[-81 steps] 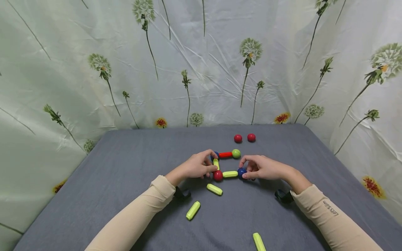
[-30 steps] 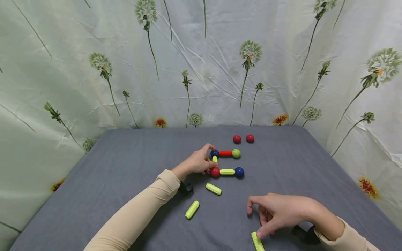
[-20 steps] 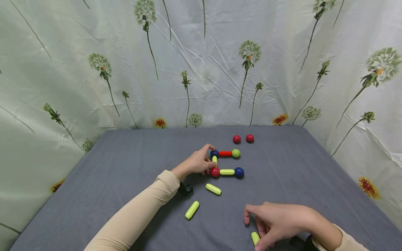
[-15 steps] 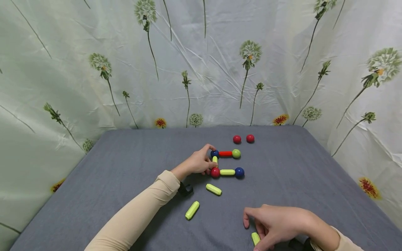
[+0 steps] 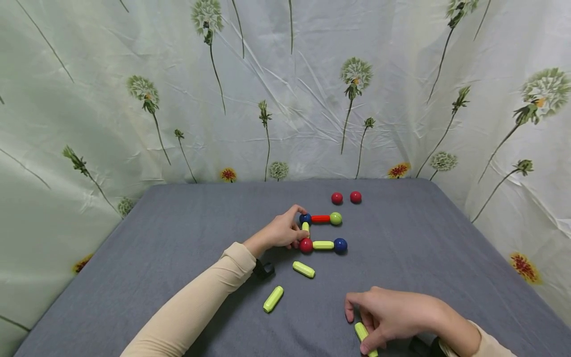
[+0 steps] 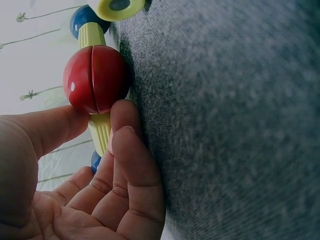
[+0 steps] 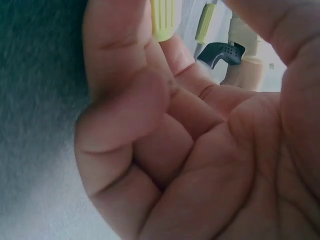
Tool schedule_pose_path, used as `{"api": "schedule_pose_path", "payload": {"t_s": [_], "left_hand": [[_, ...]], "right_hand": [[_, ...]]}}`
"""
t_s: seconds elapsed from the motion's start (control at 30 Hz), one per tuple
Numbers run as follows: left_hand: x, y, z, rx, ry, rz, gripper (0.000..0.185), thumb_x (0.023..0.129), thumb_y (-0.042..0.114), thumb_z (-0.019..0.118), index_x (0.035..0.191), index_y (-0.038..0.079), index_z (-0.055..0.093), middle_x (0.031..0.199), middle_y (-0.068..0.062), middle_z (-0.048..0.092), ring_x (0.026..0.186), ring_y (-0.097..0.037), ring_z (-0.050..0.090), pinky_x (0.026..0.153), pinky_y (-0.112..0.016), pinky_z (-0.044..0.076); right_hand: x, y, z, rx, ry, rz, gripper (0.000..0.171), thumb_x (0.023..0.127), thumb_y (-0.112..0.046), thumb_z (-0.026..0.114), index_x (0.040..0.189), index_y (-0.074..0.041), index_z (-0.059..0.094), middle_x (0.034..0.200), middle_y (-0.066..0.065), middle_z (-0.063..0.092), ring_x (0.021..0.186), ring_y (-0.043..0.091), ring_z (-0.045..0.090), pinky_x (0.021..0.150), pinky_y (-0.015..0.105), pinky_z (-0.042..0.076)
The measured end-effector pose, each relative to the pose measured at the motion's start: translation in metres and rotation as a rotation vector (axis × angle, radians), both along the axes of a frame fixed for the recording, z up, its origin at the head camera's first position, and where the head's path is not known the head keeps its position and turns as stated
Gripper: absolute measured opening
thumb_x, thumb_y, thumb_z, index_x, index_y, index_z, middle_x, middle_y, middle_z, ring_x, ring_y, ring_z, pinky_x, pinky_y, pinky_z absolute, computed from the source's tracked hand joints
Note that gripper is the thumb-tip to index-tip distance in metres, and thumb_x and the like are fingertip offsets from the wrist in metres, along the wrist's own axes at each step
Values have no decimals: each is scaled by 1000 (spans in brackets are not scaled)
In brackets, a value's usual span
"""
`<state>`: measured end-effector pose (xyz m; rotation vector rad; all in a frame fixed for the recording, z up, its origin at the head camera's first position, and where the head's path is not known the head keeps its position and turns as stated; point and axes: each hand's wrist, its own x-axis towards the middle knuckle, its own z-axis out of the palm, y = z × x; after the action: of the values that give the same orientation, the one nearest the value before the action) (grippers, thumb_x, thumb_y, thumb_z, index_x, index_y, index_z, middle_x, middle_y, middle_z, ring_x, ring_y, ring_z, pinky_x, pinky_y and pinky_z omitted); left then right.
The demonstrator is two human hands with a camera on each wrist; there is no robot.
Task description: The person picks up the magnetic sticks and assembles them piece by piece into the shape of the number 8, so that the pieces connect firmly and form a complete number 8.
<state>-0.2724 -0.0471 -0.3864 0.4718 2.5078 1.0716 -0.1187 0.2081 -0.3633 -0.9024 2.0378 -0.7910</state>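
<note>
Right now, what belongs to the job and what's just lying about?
In the job, apparently:
two glossy blue balls, glossy red ball, glossy green ball, red rod, two ribbed lime rods, all joined;
lime rod in the right grip.

Lying about:
two loose glossy red balls;
two loose lime rods.

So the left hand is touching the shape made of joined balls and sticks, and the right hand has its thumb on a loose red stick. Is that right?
Not quite: the loose stick under the thumb of the right hand is yellow-green, as the head view shows. The left hand is touching the joined shape, just as you said.
</note>
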Motion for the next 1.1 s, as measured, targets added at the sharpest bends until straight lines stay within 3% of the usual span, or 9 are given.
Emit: {"api": "schedule_pose_path", "payload": {"t_s": [0.83,1.1], "left_hand": [[-1,0,-2,6,1,-1,52,86,30,65,128,29,34,76,-2,67,58,-18,60,54,-30,51],[0,0,-2,6,7,-2,52,86,30,64,129,29,33,77,-2,67,58,-19,60,54,-31,51]], "right_hand": [[-26,15,1,61,111,-194,34,77,-41,71,99,-20,55,66,-7,61,54,0,52,50,18,42],[-32,21,-1,78,88,-226,29,78,-39,71,95,-18,58,65,-4,63,53,6,56,49,20,41]]}}
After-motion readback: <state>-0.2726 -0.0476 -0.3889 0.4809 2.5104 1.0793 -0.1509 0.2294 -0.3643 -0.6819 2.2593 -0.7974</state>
